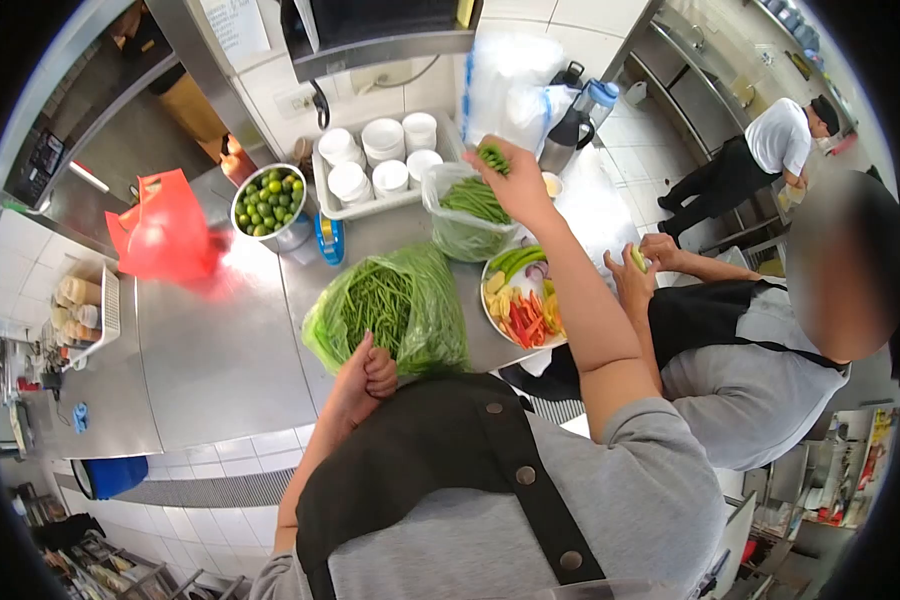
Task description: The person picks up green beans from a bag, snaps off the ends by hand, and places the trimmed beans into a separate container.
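Holding the fingers point(381, 374) of the left hand point(360, 386) curled together into a fist, thumb raised, just beside an open green plastic bag point(442, 305), contact being impossible to tell. Facing, inside that bag, a tangle of long green beans point(378, 308). Having, just to its right, a round platter point(487, 312) of sliced vegetables point(523, 322), partly beneath the right forearm. Standing near a co-worker in grey, with hands point(632, 278) closing around something pale green. Holding the right hand point(513, 178) farther out, clamping its fingers on a small bunch of cut beans point(493, 158) above a clear bag point(473, 243) containing more. Facing, beyond, a metal pot point(290, 239) of green limes point(268, 202), a tray point(363, 212) of white cups point(383, 141) and, leftward, a red bag point(167, 225). Seeing, farthest off, a person in white point(778, 138).
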Available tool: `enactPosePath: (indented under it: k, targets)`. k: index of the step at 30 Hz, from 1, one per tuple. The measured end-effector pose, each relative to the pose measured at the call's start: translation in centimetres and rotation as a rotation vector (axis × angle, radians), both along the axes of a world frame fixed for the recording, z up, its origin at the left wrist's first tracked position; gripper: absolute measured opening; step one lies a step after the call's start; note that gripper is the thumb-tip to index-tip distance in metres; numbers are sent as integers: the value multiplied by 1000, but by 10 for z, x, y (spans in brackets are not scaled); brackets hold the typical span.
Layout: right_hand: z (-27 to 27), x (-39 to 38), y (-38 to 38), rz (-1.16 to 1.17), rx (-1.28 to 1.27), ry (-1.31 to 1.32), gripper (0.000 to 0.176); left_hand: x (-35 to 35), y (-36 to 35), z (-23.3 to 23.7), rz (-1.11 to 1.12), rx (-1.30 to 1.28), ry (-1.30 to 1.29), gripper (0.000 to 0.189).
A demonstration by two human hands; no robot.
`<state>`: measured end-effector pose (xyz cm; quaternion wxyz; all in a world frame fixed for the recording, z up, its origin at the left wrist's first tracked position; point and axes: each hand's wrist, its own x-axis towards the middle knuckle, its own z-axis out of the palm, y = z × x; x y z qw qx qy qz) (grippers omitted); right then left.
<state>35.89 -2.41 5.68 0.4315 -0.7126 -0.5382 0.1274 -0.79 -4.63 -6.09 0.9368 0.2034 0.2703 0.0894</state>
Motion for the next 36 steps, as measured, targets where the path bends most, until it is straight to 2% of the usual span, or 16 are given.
enactPosePath:
  k: [3,6,8,13,15,17,19,20,22,23,24,26,29,30,34,36]
  targets:
    - [-56,30,21,149,-157,-389,42,0,-2,0,6,-30,-21,54]
    - [-81,30,30,249,-378,-399,48,0,-4,5,24,5,20,51]
    - [-87,21,29,152,-410,-490,50,-5,-4,1,25,-2,21,50]
    - [-89,11,28,121,-532,-563,49,-24,-8,-9,76,-71,62,52]
    - [-82,11,25,135,-587,-546,45,-32,-10,-23,174,-156,72,52]
    - [-38,-23,9,101,-482,-666,40,-40,-9,-44,237,-221,-5,53]
    - [-37,-65,-1,158,-43,-452,36,-45,-7,-63,261,-278,-162,57]
    - [-27,-93,-11,287,2,-304,37,-37,-11,-42,251,-175,-134,58]
    - [-11,-138,-30,683,-143,-14,38,-18,-27,17,219,29,-83,60]
    - [-29,-151,-37,882,-192,20,35,-25,-22,5,43,187,-304,61]
    - [-44,-162,-42,1084,-237,53,33,-26,-24,6,70,191,-352,60]
    - [-34,-178,-49,1130,-418,64,26,-25,-25,15,136,205,-456,59]
    - [-51,-192,-51,1004,-185,-59,24,-35,-19,9,167,190,-463,56]
    - [-54,-194,-52,999,-200,26,24,-42,-19,5,188,172,-465,56]
    - [-52,-198,-56,985,-209,253,26,-72,-9,4,-43,521,-499,58]
    - [-47,-205,-59,961,-178,346,25,-75,-7,32,-97,549,-519,65]
